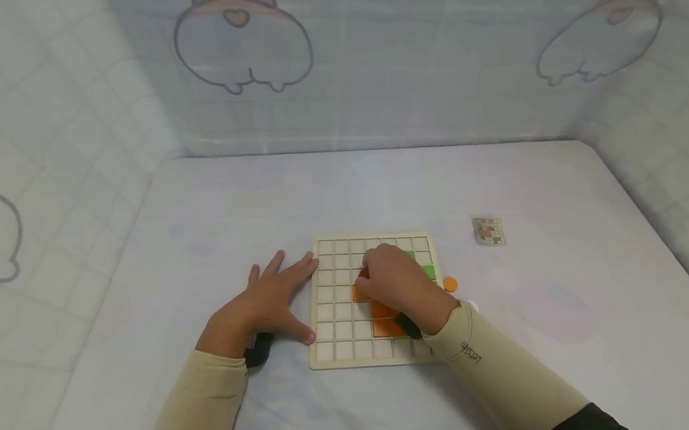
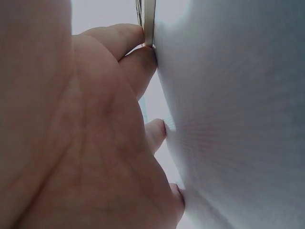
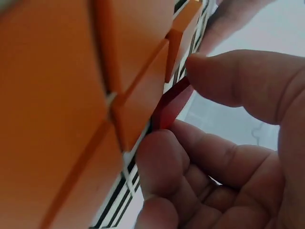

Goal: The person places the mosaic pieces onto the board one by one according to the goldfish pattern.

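A pale grid board [image 1: 344, 349] lies flat on the white surface. My left hand [image 1: 259, 306] is spread at its left side, with thumb and index finger touching the edge; the left wrist view shows fingertips against the board's side [image 2: 149, 24]. Over the board's middle, my right hand [image 1: 398, 279] pinches a small red tile [image 3: 174, 106] between thumb and fingers, low against the grid. Beside it sit several orange tiles [image 1: 385, 327], partly covered by the right hand. Green tiles [image 1: 429, 272] show near the board's right edge.
Just right of the board lies an orange disc [image 1: 450, 284]. A white round piece [image 1: 473, 305] is partly hidden by the right wrist. Farther right is a small card with a printed grid pattern [image 1: 488, 231]. Cloth walls with drawn animals [image 1: 244, 43] enclose the surface.
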Demonstrator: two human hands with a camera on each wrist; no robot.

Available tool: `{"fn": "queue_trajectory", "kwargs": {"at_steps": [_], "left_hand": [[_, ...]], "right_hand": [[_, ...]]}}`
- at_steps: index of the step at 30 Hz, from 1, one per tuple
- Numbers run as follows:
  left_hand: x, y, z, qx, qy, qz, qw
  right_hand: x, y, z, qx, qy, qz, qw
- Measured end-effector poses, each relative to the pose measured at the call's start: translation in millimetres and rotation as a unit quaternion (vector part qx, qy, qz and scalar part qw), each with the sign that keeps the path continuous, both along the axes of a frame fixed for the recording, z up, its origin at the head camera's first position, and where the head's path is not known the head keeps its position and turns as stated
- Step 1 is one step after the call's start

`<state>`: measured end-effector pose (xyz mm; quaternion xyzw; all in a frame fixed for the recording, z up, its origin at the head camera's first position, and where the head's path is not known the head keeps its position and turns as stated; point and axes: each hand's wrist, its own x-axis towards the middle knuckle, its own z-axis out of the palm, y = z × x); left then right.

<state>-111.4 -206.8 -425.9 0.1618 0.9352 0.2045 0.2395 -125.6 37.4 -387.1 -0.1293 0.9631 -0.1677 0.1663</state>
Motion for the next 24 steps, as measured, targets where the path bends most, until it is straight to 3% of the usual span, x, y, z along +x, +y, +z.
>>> {"fn": "queue_trajectory", "kwargs": {"at_steps": [9, 18, 24], "left_hand": [[2.6, 1.1, 3.4, -0.002, -0.001, 0.003, 1.0], [2.3, 1.0, 5.3, -0.006, 0.004, -0.001, 1.0], [2.3, 0.2, 1.1, 0.003, 0.001, 0.002, 1.0]], "right_hand": [[-7.7, -9, -3.7, 0.016, 0.0, 0.035, 0.9992], [-0.6, 2, -1.8, -0.01, -0.013, 0.075, 0.997], [4.1, 3, -1.9, 0.017, -0.008, 0.084, 0.9963]]}}
